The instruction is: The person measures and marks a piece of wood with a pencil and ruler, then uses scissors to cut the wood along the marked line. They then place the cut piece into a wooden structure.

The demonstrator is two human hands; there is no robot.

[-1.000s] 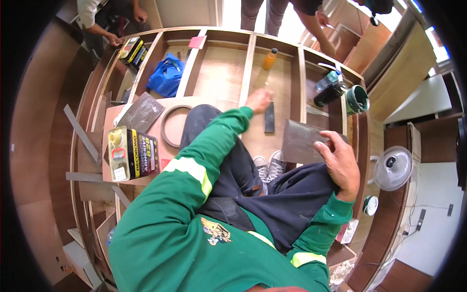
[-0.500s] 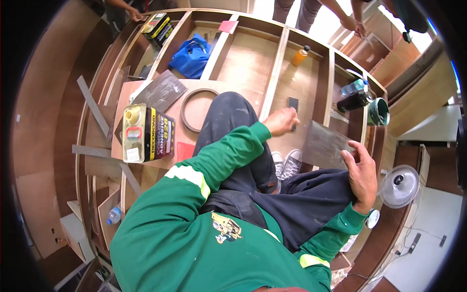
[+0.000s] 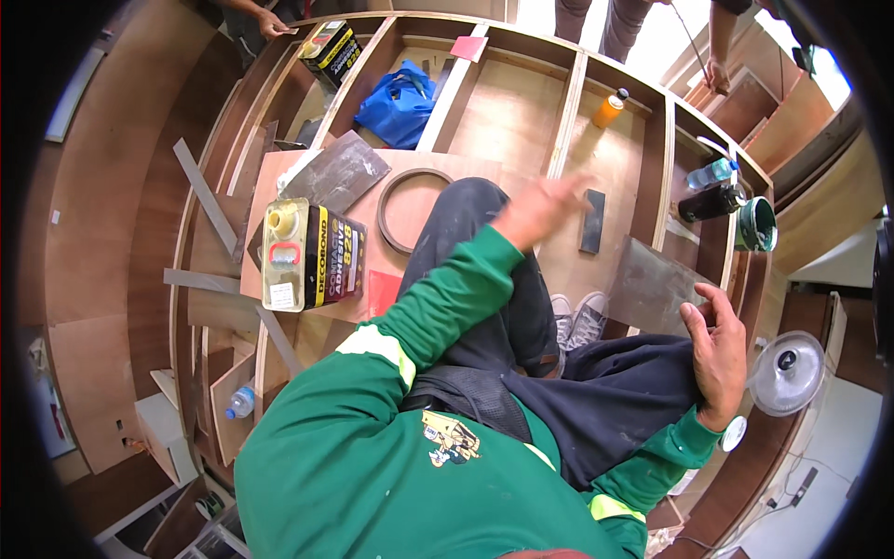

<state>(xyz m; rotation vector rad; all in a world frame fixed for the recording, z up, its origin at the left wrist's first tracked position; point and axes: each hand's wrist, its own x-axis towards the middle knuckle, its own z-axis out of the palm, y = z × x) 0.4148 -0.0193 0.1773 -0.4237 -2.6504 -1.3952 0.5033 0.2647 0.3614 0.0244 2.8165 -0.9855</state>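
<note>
My left hand (image 3: 545, 211), fingers stretched forward and partly blurred, is in the air past my raised knee, with nothing visible in it. A dark flat rectangular block (image 3: 592, 222) lies just right of it on the wooden panel. Beside my other knee, my right hand (image 3: 718, 352) is open, thumb and fingers apart. Close to its fingertips is the corner of a grey, smeared thin sheet (image 3: 656, 287); contact is unclear. On my left, a rectangular adhesive can (image 3: 340, 263) stands on a pinkish board next to a coiled brown edging strip (image 3: 384, 216) and another grey sheet (image 3: 337, 173).
A wooden frame with compartments (image 3: 570, 102) surrounds my feet. It holds a blue plastic bag (image 3: 396, 107), an orange bottle (image 3: 610, 109), a black bottle (image 3: 712, 202) and a green tub (image 3: 756, 225). A clear-bladed fan (image 3: 787, 373) is at right. Other people's hands show at the far edge.
My left hand has moved back and left from the dark block, and its fingers have straightened. The block stays in place. My right hand keeps its pose; the whole view has shifted slightly.
</note>
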